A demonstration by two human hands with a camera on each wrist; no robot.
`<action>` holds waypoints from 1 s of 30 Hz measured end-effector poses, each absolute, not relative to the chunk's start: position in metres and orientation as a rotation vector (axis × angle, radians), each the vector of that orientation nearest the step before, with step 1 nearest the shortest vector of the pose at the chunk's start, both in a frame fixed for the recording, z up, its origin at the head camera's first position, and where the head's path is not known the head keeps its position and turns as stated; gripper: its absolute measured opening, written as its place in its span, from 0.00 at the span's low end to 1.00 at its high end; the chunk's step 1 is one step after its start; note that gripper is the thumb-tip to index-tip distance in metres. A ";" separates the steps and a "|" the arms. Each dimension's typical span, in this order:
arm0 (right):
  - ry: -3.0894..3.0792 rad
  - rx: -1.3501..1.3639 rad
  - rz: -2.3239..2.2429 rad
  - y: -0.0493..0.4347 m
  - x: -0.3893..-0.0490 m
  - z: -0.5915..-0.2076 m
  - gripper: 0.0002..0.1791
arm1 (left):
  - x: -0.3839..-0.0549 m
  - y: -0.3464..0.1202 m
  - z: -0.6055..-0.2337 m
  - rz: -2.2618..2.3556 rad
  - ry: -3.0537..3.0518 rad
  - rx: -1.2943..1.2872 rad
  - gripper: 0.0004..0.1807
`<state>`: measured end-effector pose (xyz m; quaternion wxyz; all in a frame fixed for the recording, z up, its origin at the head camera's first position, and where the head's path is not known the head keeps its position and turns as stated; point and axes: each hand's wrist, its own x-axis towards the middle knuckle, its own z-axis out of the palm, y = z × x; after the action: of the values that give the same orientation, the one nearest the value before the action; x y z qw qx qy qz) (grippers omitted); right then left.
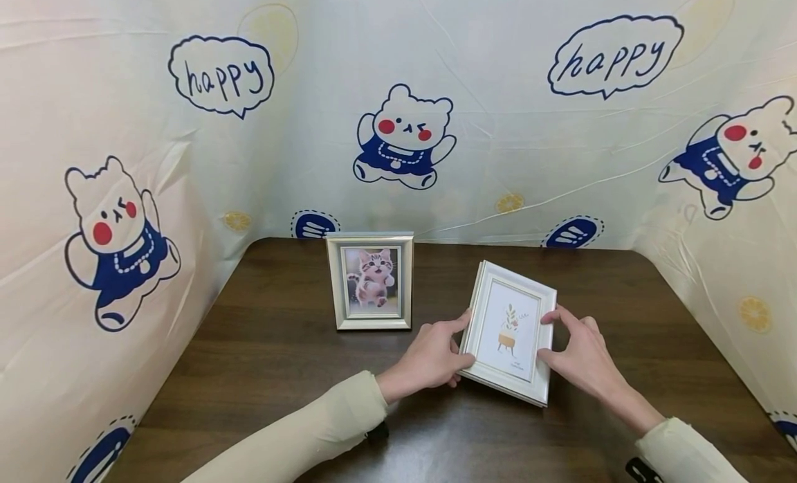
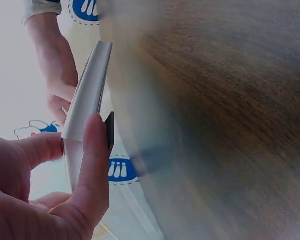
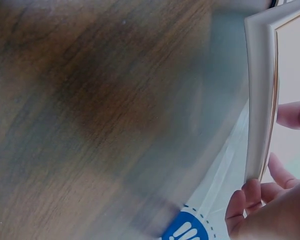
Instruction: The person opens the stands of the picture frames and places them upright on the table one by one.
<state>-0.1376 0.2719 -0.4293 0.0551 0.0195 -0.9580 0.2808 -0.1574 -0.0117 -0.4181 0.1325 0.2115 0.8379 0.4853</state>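
A white picture frame (image 1: pixel 476 317) with a potted-plant print is held tilted above the table, right of centre in the head view. My left hand (image 1: pixel 432 355) pinches its left side near the lower corner, thumb in front. The right hand (image 1: pixel 582 351) holds the opposite side, thumb and index finger at the front border. From the left wrist view, the frame (image 2: pixel 87 95) appears edge-on, with a dark piece at its back beside my left hand (image 2: pixel 65 200). In the right wrist view, my right hand (image 3: pixel 275 210) is at the frame's edge (image 3: pixel 260 100), its fingertips partly hidden.
A second, silvery picture frame (image 1: pixel 373 324) with a kitten photo stands upright at the back, left of the held one. The dark wooden table (image 1: pixel 261 372) spreads below. Printed cloth (image 1: pixel 510 144) with cartoon bears closes in the back and sides.
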 end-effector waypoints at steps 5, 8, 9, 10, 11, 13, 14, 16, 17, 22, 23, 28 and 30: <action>-2.890 0.065 0.863 0.272 -0.136 -0.431 0.28 | -0.156 -0.012 -0.417 1.437 2.428 0.598 0.44; -2.884 0.066 0.869 0.271 -0.136 -0.431 0.27 | -0.154 -0.012 -0.415 1.463 2.411 0.577 0.44; -2.883 0.064 0.871 0.271 -0.136 -0.431 0.27 | -0.154 -0.013 -0.415 1.470 2.404 0.571 0.44; -2.882 0.064 0.871 0.271 -0.136 -0.431 0.27 | -0.153 -0.013 -0.414 1.476 2.399 0.567 0.44; -2.881 0.064 0.872 0.271 -0.136 -0.431 0.28 | -0.153 -0.013 -0.414 1.483 2.394 0.565 0.44; -2.879 0.065 0.875 0.271 -0.136 -0.431 0.27 | -0.152 -0.013 -0.413 1.496 2.385 0.560 0.44; -2.879 0.066 0.876 0.271 -0.136 -0.431 0.28 | -0.152 -0.013 -0.413 1.504 2.379 0.560 0.44; -2.878 0.068 0.882 0.271 -0.137 -0.430 0.28 | -0.151 -0.014 -0.413 1.527 2.365 0.558 0.44; -2.875 0.070 0.887 0.271 -0.137 -0.430 0.28 | -0.151 -0.014 -0.413 1.537 2.360 0.558 0.44; -2.841 0.094 0.899 0.272 -0.138 -0.430 0.28 | -0.151 -0.015 -0.412 1.568 2.351 0.559 0.44; -2.833 0.102 0.898 0.272 -0.139 -0.430 0.27 | -0.151 -0.015 -0.412 1.572 2.351 0.557 0.44; -2.828 0.109 0.898 0.271 -0.140 -0.430 0.27 | -0.150 -0.016 -0.411 1.601 2.339 0.543 0.45; -2.834 0.104 0.905 0.270 -0.140 -0.430 0.27 | -0.150 -0.016 -0.411 1.610 2.336 0.543 0.45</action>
<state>-0.1401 0.2703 -0.4304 0.0825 0.0347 -0.9488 0.3029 -0.1502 -0.0161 -0.4110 0.1263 0.1864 0.8023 0.5528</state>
